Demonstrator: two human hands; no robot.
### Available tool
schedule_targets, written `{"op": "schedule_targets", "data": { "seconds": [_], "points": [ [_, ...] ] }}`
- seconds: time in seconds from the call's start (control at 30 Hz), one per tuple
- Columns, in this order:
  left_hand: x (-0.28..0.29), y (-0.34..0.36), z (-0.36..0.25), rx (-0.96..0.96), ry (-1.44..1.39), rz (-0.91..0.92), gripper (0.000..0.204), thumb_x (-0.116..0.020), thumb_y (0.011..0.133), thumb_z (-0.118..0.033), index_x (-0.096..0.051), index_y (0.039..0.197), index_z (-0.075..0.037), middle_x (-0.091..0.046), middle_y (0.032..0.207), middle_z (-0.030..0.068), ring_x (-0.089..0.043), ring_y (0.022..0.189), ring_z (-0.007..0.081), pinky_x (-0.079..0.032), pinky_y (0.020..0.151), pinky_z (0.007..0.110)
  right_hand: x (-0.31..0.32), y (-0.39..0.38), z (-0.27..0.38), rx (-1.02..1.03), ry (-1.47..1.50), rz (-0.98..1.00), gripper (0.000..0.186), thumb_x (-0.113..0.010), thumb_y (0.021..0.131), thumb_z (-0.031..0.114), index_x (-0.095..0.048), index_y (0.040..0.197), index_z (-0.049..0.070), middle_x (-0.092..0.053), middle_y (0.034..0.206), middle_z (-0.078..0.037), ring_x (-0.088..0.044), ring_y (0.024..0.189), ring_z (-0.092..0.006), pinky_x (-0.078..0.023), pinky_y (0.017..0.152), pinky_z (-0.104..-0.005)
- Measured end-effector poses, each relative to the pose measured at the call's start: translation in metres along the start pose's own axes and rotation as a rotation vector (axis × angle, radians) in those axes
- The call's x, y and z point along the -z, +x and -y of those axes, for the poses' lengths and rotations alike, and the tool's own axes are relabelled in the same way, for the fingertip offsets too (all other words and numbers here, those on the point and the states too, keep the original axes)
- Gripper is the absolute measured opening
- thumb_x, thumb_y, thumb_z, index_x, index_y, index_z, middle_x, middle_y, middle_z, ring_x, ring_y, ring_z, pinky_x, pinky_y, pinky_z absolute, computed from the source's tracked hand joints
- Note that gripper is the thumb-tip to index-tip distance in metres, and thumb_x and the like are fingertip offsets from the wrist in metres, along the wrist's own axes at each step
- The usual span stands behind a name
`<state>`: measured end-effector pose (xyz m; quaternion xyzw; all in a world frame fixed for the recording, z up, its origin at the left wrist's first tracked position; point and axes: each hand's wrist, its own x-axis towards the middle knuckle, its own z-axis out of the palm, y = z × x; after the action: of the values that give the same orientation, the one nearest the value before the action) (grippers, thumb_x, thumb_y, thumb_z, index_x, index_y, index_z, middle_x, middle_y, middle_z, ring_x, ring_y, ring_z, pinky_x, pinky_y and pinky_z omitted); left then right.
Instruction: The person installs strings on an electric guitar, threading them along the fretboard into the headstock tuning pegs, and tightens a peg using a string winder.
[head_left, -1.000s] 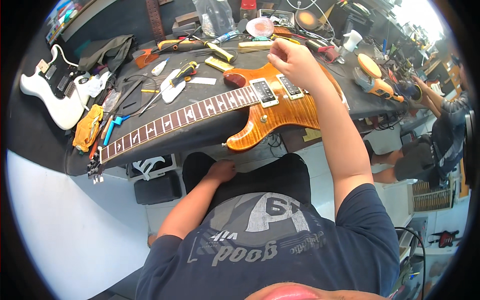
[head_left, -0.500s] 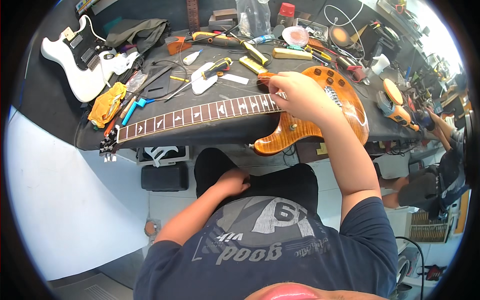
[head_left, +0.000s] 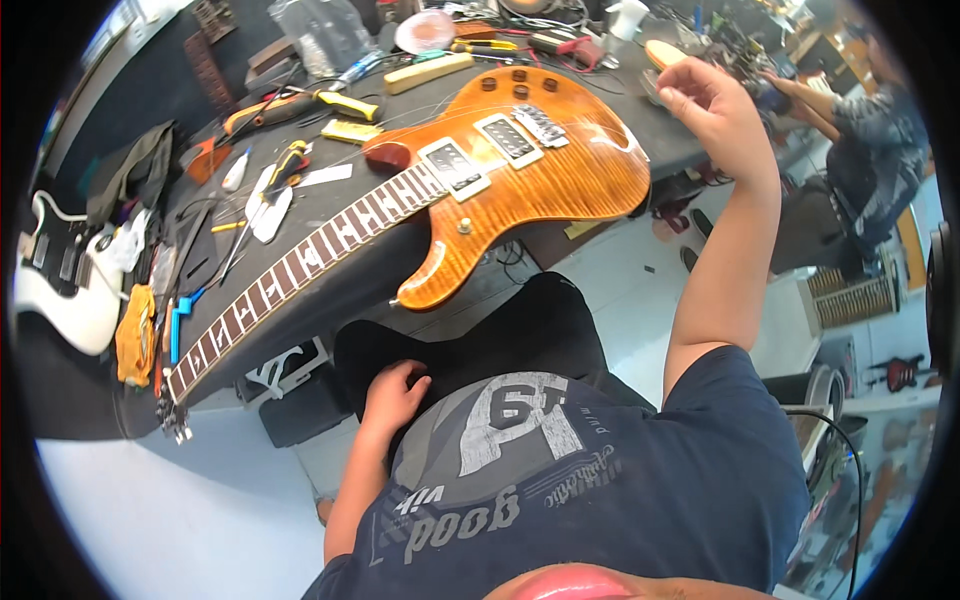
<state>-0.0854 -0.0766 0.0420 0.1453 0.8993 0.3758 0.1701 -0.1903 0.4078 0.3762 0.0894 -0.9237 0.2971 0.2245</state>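
From the head view, here's your right hand [head_left: 712, 105], lifted out past the far right end of the guitar [head_left: 540, 190], thumb brought in towards curled fingers. It looks like a pinch, but whether something fine sits in those fingertips, you can't tell from here! Just behind it pokes a round orange pad [head_left: 663, 53], with a co-worker [head_left: 870, 130] well off to its right.

Your left hand [head_left: 398, 393] rests in your lap, empty, fingers loosely bent, touching nothing on the table [head_left: 345, 198].

And the guitar? Left of your right hand and ahead of your left, face up on the table, its neck [head_left: 310, 255] running along the near edge and its lower horn jutting out over it. The bridge [head_left: 540, 126] is the metal part nearest your right hand.

To handle this well, I'd keep that right wrist loose and the fingertips clear of the glossy top. A light left palm on the body would steady that overhang. And mind the screwdriver [head_left: 287, 165], far left of your right hand, just beyond the neck: its tip could scratch.
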Motion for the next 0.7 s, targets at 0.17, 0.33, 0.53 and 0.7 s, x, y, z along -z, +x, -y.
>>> {"op": "schedule_targets", "data": {
  "seconds": [0.17, 0.33, 0.53, 0.7],
  "points": [
    [-0.018, 0.023, -0.007, -0.129, 0.307, -0.044, 0.019, -0.075, 0.09, -0.023, -0.075, 0.103, -0.01, -0.078, 0.104, 0.0098, -0.075, 0.103, 0.0327, -0.06, 0.086, 0.045, -0.011, -0.021, -0.06, -0.249, -0.106, 0.219, 0.023, -0.072, 0.097, 0.015, -0.073, 0.113, -0.001, -0.077, 0.104, -0.011, -0.073, 0.098, -0.0208, -0.058, 0.089, -0.037],
    [-0.025, 0.053, -0.005, -0.102, 0.289, 0.012, 0.019, -0.075, 0.091, -0.024, -0.075, 0.105, -0.01, -0.078, 0.105, 0.0093, -0.075, 0.102, 0.0328, -0.06, 0.085, 0.046, -0.058, -0.028, -0.091, -0.089, -0.262, 0.127, 0.022, -0.073, 0.096, 0.012, -0.07, 0.113, -0.002, -0.076, 0.104, -0.012, -0.071, 0.093, -0.0234, -0.058, 0.088, -0.0388],
    [-0.024, 0.051, -0.002, -0.062, 0.309, 0.012, 0.023, -0.075, 0.092, -0.025, -0.075, 0.109, -0.009, -0.078, 0.109, 0.011, -0.075, 0.102, 0.0347, -0.061, 0.086, 0.046, -0.034, -0.03, -0.048, -0.279, -0.131, 0.31, 0.014, -0.071, 0.095, 0.009, -0.068, 0.105, -0.001, -0.073, 0.088, -0.01, -0.068, 0.083, -0.0204, -0.055, 0.08, -0.0363],
    [0.004, 0.029, -0.036, -0.071, -0.007, 0.176, 0.032, -0.077, 0.093, -0.022, -0.074, 0.12, -0.003, -0.078, 0.107, 0.0165, -0.075, 0.099, 0.0331, -0.06, 0.087, 0.041, -0.014, -0.045, 0.009, -0.241, 0.299, 0.292, 0.012, -0.066, 0.097, 0.006, -0.072, 0.105, 0.0, -0.073, 0.087, -0.007, -0.069, 0.085, -0.0147, -0.057, 0.079, -0.0341]
  ]
}}
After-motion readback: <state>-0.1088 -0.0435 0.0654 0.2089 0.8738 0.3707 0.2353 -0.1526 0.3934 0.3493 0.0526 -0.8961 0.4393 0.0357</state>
